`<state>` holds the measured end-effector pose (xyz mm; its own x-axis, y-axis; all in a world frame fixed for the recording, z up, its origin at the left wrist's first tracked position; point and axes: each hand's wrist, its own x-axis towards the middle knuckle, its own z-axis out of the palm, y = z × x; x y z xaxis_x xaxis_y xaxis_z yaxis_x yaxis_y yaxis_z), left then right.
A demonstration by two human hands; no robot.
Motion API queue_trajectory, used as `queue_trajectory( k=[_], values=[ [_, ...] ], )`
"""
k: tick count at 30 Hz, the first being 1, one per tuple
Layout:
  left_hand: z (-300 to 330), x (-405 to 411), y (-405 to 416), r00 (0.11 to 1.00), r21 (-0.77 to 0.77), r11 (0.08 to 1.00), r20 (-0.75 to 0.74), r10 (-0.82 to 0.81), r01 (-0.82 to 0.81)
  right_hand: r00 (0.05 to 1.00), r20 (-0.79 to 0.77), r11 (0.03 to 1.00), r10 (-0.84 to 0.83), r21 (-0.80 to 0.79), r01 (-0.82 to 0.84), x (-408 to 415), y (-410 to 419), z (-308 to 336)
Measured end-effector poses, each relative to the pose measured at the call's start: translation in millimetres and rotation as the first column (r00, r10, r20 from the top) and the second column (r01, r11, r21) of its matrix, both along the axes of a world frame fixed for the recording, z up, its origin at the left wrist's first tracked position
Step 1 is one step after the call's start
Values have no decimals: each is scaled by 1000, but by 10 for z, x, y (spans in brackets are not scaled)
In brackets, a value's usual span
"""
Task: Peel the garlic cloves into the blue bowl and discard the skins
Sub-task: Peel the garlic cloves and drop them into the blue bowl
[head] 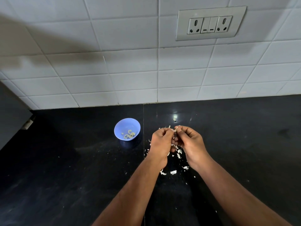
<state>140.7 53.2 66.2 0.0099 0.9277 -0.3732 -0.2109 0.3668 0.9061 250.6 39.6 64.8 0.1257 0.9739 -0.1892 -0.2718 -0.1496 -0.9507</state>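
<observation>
A small blue bowl [127, 129] stands on the black counter and holds several peeled garlic cloves [129, 134]. To its right, my left hand [160, 142] and my right hand [189, 140] meet above the counter. Both pinch one pale garlic clove [174, 129] between their fingertips; most of it is hidden by the fingers. White garlic skins [173, 172] lie scattered on the counter under and around my hands.
The black counter [65, 168] runs back to a white tiled wall. A socket plate [210, 23] sits high on that wall. One small pale piece [174, 119] lies on the counter behind my hands. A grey appliance edge [14, 118] stands at far left.
</observation>
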Motion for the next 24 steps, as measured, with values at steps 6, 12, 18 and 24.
queue_trajectory(
  k=[6,12,18,24],
  values=[
    [-35,-30,-24,998,29,999,-38,-40,41,972,-231,994,-47,-110,22,-32,12,-112],
    [-78,-158,-78,987,-84,995,-148,-60,48,971,-212,986,-110,-149,79,115,68,-211],
    [-167,-204,-105,836,-55,963,-485,-256,263,953,289,996,90,-46,-81,192,20,-219],
    [-164,-139,-135,912,72,978,-379,-156,197,812,567,984,142,6,-177,264,0,-213]
  ],
)
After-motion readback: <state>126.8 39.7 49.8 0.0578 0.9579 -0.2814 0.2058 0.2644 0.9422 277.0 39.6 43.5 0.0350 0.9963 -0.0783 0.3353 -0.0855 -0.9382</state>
